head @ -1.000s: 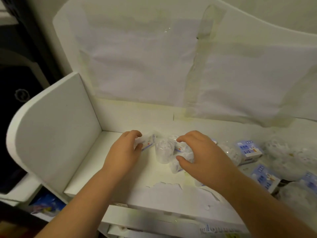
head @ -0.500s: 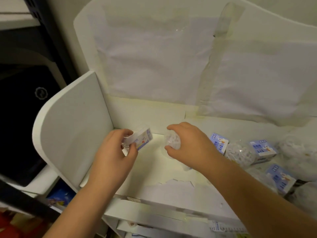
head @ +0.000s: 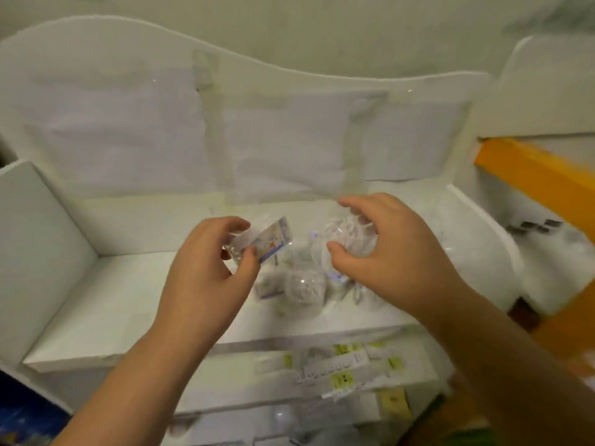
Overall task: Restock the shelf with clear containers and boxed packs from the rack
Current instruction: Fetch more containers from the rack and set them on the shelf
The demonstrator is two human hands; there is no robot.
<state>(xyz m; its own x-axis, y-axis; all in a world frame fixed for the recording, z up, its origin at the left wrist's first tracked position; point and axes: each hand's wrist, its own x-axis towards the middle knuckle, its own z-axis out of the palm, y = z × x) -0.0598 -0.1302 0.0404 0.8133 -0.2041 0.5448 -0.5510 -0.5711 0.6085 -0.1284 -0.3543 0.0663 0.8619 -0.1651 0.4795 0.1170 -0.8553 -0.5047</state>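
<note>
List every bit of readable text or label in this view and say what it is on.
No text can be read.
Boxed pack in the left hand: blue print and a small picture, blurred.
Price tags on the shelf's front edge: yellow and white, blurred.
Clear container in the right hand: no label visible.

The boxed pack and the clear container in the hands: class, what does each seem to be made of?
Boxed pack: probably thin printed cardboard, white and blue, with flat faces and straight edges; blur hides its finish. Clear container: likely glossy transparent plastic, since white contents show through and highlights glint on it.
</note>
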